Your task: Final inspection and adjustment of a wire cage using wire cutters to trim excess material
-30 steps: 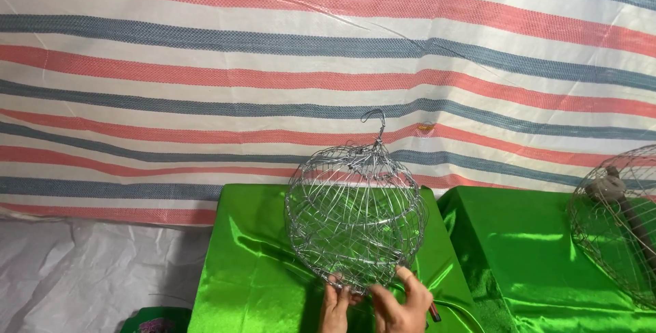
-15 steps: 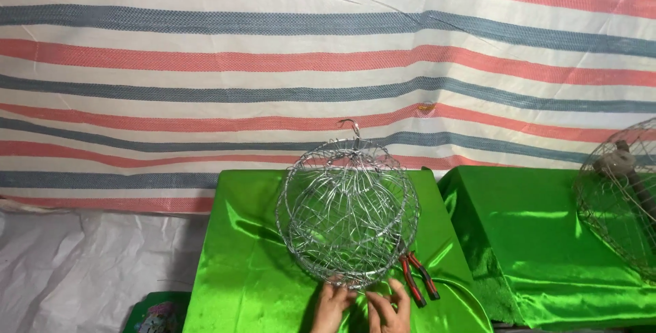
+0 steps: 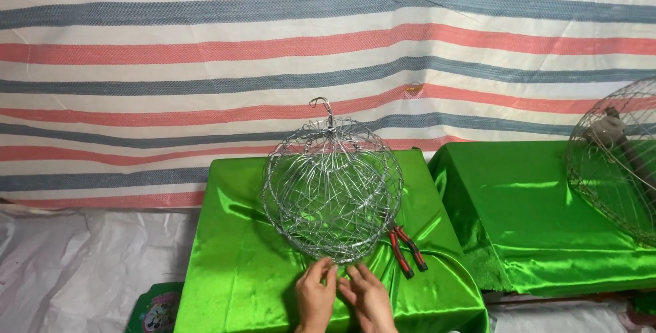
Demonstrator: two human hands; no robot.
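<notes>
Before me a green satin cloth (image 3: 232,264) drapes the table, red-handled pliers (image 3: 407,251) lie on it, a second green-draped table (image 3: 519,210) carries another wire frame (image 3: 615,162) at my right, and a red, white and blue striped tarp (image 3: 205,52) hangs behind, above a white floor sheet (image 3: 75,271).

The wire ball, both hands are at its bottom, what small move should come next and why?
Probably pinch the lowest wires of the wire ball with both hands: left hand and right hand meet at its underside, and the red-handled pliers lie unused beside it.
</notes>
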